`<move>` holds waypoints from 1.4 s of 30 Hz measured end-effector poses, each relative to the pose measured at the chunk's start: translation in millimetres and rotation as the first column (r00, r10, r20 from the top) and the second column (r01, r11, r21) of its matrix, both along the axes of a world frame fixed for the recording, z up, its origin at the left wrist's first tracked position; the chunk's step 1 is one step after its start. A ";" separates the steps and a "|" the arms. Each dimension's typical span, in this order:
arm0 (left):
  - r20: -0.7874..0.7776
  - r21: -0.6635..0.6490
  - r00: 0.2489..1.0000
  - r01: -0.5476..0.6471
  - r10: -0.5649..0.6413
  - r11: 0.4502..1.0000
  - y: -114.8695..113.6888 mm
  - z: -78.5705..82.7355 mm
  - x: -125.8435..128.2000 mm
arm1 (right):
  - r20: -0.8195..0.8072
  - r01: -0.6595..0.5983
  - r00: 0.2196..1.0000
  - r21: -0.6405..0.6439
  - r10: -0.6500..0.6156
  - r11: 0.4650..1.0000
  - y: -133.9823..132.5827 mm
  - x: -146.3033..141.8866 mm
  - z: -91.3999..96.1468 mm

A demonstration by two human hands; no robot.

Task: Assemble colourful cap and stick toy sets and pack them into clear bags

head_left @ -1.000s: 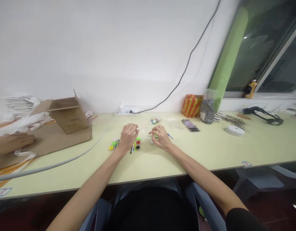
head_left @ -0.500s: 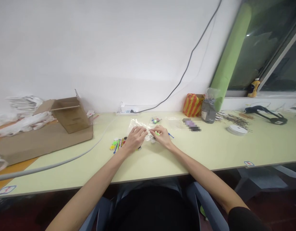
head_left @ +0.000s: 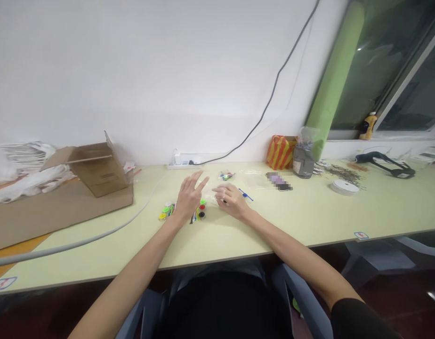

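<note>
My left hand (head_left: 189, 197) is raised over the table with its fingers spread and nothing in them. Beneath and beside it lie small coloured plastic pieces: a yellow disc (head_left: 162, 216), a red disc (head_left: 202, 207), a black disc (head_left: 202, 215) and thin coloured sticks (head_left: 194, 217). My right hand (head_left: 232, 201) is closed, its fingers curled around something small and partly dark that they mostly hide. Clear plastic film (head_left: 209, 192), apparently a bag, lies between the two hands near the right fingertips. A blue stick-like piece (head_left: 245, 195) rests just right of my right hand.
Behind the hands lies a clear packet of coloured pieces (head_left: 226, 175). A power strip (head_left: 182, 162) stands by the wall. At left are a cardboard box (head_left: 100, 172) and a grey cable (head_left: 108, 232); at right, a phone (head_left: 279, 181) and white roll (head_left: 343, 187).
My left hand has drawn back to the left, away from the right hand, and its fingers have spread. My right hand has turned and curled in. The view has shifted slightly.
</note>
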State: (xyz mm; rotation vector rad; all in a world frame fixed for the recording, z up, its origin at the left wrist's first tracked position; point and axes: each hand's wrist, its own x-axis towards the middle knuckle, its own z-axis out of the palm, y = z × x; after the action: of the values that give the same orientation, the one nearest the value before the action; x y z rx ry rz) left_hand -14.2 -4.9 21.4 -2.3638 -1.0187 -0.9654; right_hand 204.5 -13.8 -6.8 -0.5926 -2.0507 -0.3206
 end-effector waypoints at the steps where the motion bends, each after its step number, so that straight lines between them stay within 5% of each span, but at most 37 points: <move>1: -0.019 -0.018 0.999 0.037 -0.037 0.999 1.5 -0.9 -0.1 | 0.038 -0.001 0.999 -0.009 0.001 1.000 -1.0 -1.5 -0.4; 11: -0.179 -0.159 0.950 0.229 -0.256 0.960 -8.8 -2.4 12.1 | 0.291 0.005 0.957 0.006 -0.007 1.000 -7.4 -7.7 -0.6; 17: -0.279 -0.207 0.923 0.212 -0.265 0.955 -19.0 4.9 19.3 | 0.368 -0.001 0.930 -0.044 0.017 0.999 -5.8 -9.4 -3.2; 23: -0.184 -0.155 0.969 0.139 -0.166 0.978 -3.4 3.7 0.7 | 0.401 -0.086 0.912 -0.012 0.083 0.996 -5.7 -2.2 2.5; 28: -0.064 -0.124 0.995 0.074 -0.083 0.989 7.8 -2.1 -9.4 | 0.139 -0.041 0.989 0.002 0.041 0.999 0.0 6.6 6.3; 31: 0.058 -0.096 0.998 0.001 0.005 0.995 10.1 -3.4 -9.4 | -0.087 0.148 0.983 -0.133 -0.160 0.980 14.3 33.6 12.4; 33: 0.137 -0.090 0.990 -0.029 0.041 0.996 10.9 -3.3 -9.9 | -0.062 0.304 0.938 -0.333 -0.342 0.893 24.3 61.2 17.4; 35: 0.202 -0.099 0.978 -0.043 0.062 0.994 11.7 -2.9 -11.2 | 0.152 0.415 0.902 -0.559 -0.403 0.718 31.6 90.6 20.6; 39: 0.258 -0.107 0.963 -0.056 0.082 0.993 13.1 -2.8 -13.6 | 0.415 0.470 0.882 -0.790 -0.222 0.392 37.0 130.9 17.6; 42: 0.278 -0.100 0.956 -0.066 0.092 0.993 13.7 -3.4 -13.6 | 0.454 0.469 0.882 -0.826 -0.122 0.314 38.9 137.6 12.5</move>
State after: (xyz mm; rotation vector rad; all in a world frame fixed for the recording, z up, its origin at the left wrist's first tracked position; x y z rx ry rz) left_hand -27.8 8.9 18.0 -2.2791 -1.2764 -1.2775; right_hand 342.1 25.0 5.7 -1.7579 -2.2877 0.7026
